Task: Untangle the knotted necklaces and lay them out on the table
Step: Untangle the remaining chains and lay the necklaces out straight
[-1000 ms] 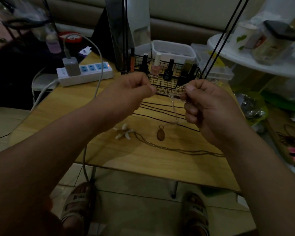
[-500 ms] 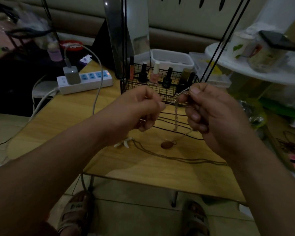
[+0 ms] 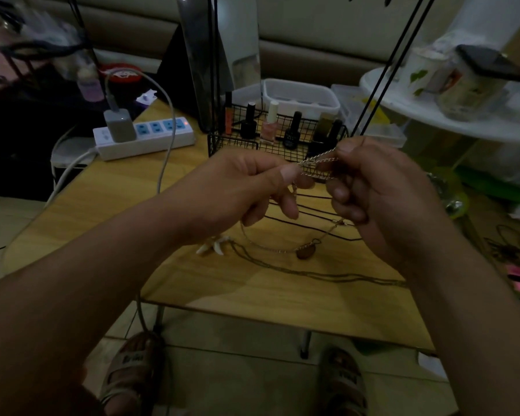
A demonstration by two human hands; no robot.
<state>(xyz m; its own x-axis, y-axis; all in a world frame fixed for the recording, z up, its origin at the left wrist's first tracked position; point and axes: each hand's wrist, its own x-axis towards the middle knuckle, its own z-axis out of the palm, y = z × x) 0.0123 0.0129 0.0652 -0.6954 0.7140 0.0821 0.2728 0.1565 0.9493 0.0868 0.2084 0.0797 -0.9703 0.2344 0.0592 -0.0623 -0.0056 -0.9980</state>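
Head view, dim light. Both hands are raised above the wooden worktop, close together.

- Left hand: thumb and forefinger pinch the silver chain necklace; the other fingers are loosely curled.
- Right hand: pinches the same chain a short way along, with several strands stretched between the two grips.
- The rest of the chain droops in a loop. Its oval brown pendant is at or just above the wood; I cannot tell which.

Risks, as I judge them:
- Pulling the grips apart would likely tighten the knot rather than open it, and fine links could kink or snap.
- The hanging loop and pendant sit over the black cords and near the shell necklace, both laid out on the worktop. A swing or drop could tangle them again.
- The wire basket is just behind the fingers, and its mesh could snag a link.
- In this light small links are hard to read.

Surface and room:
- The basket holds nail polish bottles.
- A power strip with a grey charger lies at the far left, its cable trailing off the near edge.
- A white plastic tub stands behind the basket, and a round white shelf with jars is to the right.
- Below are a tiled floor and sandalled feet.
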